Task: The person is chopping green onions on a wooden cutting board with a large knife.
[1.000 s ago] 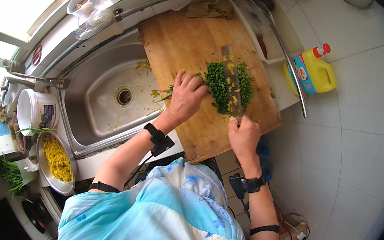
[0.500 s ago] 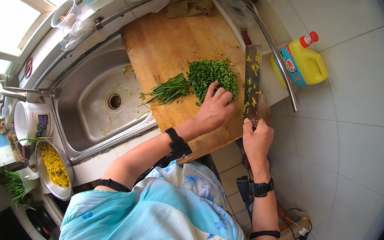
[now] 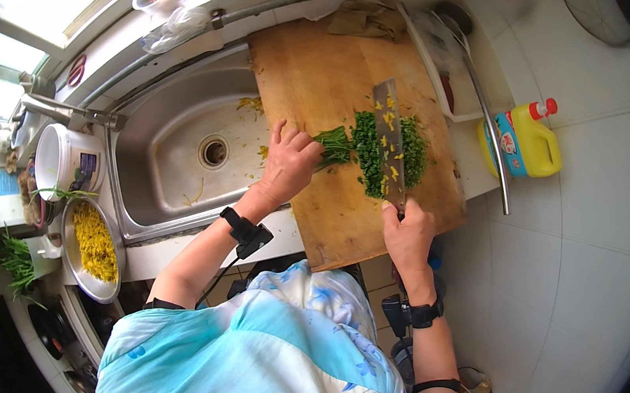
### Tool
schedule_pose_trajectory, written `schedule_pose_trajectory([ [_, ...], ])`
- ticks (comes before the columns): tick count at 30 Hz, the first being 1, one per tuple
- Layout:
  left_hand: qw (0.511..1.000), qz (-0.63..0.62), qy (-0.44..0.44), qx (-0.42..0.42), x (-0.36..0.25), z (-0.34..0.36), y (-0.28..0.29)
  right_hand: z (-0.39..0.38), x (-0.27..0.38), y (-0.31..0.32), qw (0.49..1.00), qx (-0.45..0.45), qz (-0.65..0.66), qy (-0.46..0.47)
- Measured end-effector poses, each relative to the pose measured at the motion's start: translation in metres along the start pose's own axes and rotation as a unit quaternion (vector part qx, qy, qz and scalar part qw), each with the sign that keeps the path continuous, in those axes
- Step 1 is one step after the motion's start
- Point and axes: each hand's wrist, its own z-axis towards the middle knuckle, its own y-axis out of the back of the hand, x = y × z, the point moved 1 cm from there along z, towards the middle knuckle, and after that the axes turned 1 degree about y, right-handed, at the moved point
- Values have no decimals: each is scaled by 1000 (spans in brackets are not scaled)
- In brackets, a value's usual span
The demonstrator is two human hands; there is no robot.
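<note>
Greens [image 3: 384, 152] lie chopped in a heap at the centre of the frame, on a wooden cutting board [image 3: 322, 78] that bridges the steel sink [image 3: 166, 177]. The right hand [image 3: 405, 236], lower centre, is closed around the handle of a cleaver [image 3: 388, 138], whose blade rests flat over the heap. The left hand [image 3: 287, 163] presses loosely curled fingers on the uncut stems at the heap's left edge. A yellow bottle [image 3: 533, 142] stands at the right; a bowl of yellow shreds [image 3: 94, 243] sits lower left.
</note>
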Motion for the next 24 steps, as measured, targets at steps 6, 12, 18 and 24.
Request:
schedule_pose_trajectory([
  [6,998,-33,44,-41,10,0,12,-6,20,-19,998,47,-29,32],
  [12,993,-95,66,7,14,16,0,-9,22,-25,992,68,-100,43],
  [18,994,-57,65,61,7,5,2,-20,27,-31,992,98,-71,18],
  [24,994,-18,59,94,11,-6,3,-26,28,-45,985,133,-106,12],
])
